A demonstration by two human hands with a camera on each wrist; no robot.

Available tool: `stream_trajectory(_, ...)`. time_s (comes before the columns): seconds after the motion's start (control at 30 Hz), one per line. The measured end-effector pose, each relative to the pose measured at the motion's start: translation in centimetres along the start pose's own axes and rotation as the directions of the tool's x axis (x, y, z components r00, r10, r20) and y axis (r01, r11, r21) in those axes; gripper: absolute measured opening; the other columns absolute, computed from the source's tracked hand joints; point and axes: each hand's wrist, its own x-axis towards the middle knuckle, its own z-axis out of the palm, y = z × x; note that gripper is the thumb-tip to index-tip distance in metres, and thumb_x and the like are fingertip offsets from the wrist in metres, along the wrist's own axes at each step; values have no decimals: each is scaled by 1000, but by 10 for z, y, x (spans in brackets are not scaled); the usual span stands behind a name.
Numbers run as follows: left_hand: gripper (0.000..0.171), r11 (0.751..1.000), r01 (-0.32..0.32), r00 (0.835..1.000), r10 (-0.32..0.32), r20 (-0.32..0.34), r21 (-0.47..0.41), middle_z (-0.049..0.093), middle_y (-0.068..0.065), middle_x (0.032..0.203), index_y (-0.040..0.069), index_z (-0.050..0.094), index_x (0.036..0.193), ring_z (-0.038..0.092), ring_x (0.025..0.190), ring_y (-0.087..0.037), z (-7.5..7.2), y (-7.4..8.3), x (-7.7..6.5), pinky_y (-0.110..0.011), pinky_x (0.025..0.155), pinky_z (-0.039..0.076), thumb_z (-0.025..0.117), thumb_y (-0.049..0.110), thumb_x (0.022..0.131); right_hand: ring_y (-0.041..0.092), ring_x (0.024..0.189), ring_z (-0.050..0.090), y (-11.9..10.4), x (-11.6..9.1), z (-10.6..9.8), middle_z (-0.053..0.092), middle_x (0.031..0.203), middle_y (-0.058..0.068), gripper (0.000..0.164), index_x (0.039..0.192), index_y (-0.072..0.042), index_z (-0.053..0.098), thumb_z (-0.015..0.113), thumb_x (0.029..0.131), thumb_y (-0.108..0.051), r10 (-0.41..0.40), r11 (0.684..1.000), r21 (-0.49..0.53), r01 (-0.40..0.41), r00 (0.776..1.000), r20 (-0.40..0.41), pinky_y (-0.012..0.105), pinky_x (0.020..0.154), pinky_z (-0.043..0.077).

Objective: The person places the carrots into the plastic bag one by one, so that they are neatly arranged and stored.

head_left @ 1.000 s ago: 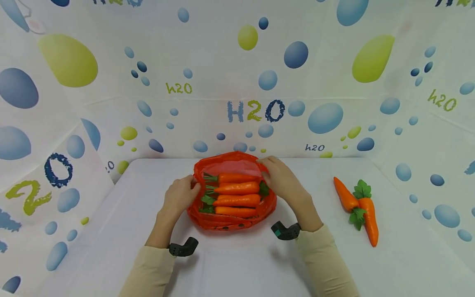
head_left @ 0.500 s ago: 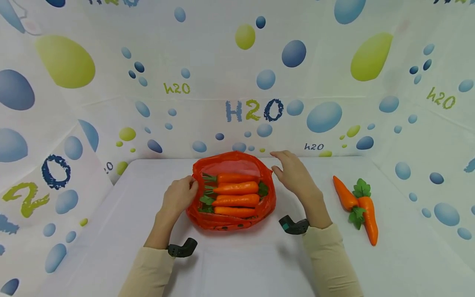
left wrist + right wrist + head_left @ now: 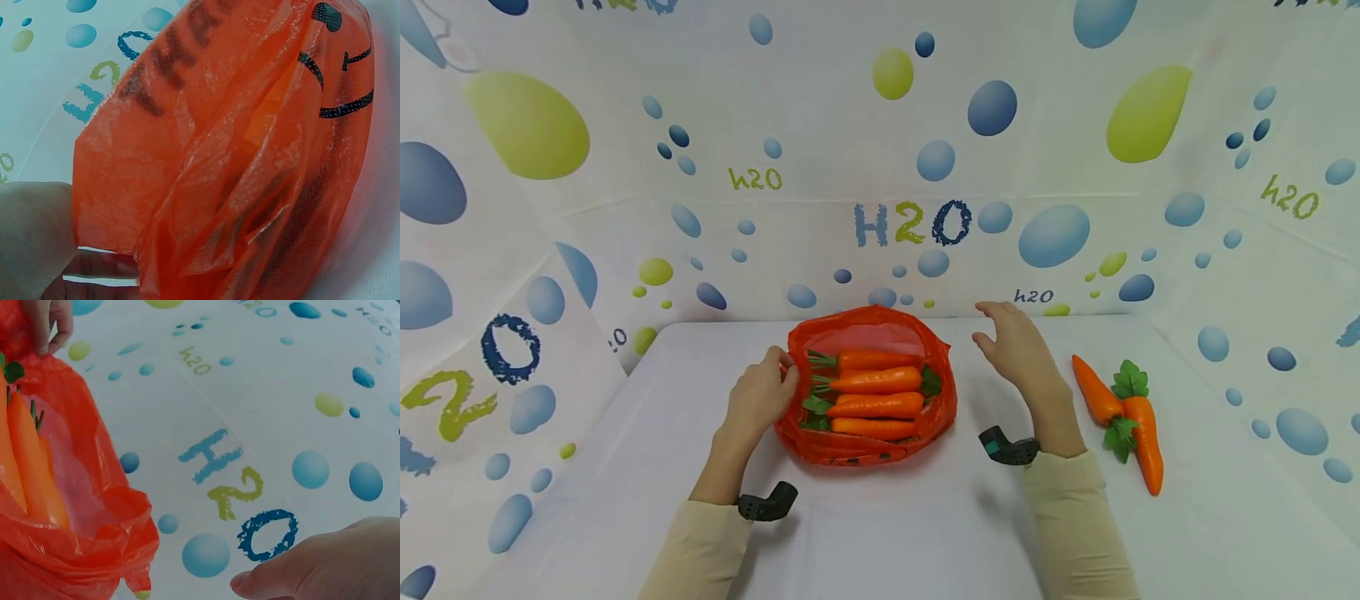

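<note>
A red plastic bag (image 3: 865,454) sits in the middle of the white table with its mouth turned toward me. Several orange carrots (image 3: 880,381) with green tops lie side by side inside it. My left hand (image 3: 758,393) pinches the bag's left rim; in the left wrist view its thumb and fingers are at the edge of the red plastic, partly cut off by the frame. To the right of the bag, apart from it, my right hand (image 3: 1018,346) hovers with fingers spread and holds nothing. The right wrist view shows part of this hand (image 3: 331,562) away from the bag.
Two more carrots (image 3: 1146,446) with green leaves lie crossed on the table at the right, beyond my right forearm. A white cloth printed with blue and green drops (image 3: 1055,237) hangs behind the table (image 3: 865,533). Each wrist wears a black camera (image 3: 767,503).
My right hand has let go of the bag's right rim and moved off to the right. My left hand has stayed at the left rim, and the bag has hardly moved.
</note>
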Motion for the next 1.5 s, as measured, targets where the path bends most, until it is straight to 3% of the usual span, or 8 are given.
stream_trajectory(0.4,27,1000,-9,1000,10,-21,6,64,-10,77,5,57,113,57,63,-25,0,-1,1,-37,56,45,43,25,99,42,137,41,23,4,1,40,154,24,61,151,-4,38,62,97,-21,108,994,-28,-107,994,17,57,113,38)
stream_trajectory(0.77,26,1000,-13,1000,13,-2,-1,61,-8,73,4,56,111,54,60,-22,0,-1,-1,-33,52,43,45,23,99,52,129,41,42,5,2,37,150,33,67,152,-1,33,62,95,-20,189,981,-47,-190,981,-33,67,104,42)
stream_trajectory(1.13,24,1000,-15,1000,15,-1,-3,55,-5,67,5,56,107,52,59,-21,0,1,-1,-31,51,40,45,24,98,54,130,34,59,5,5,34,148,35,73,153,1,30,64,93,-24,288,953,-84,-291,957,-47,73,104,34)
stream_trajectory(1.5,25,1000,-11,1000,11,6,-2,53,-4,65,4,57,108,52,58,-21,0,0,-1,-30,51,39,45,24,98,57,133,26,73,1,4,29,147,37,77,153,2,26,64,93,-28,404,913,-63,-402,914,26,77,107,25)
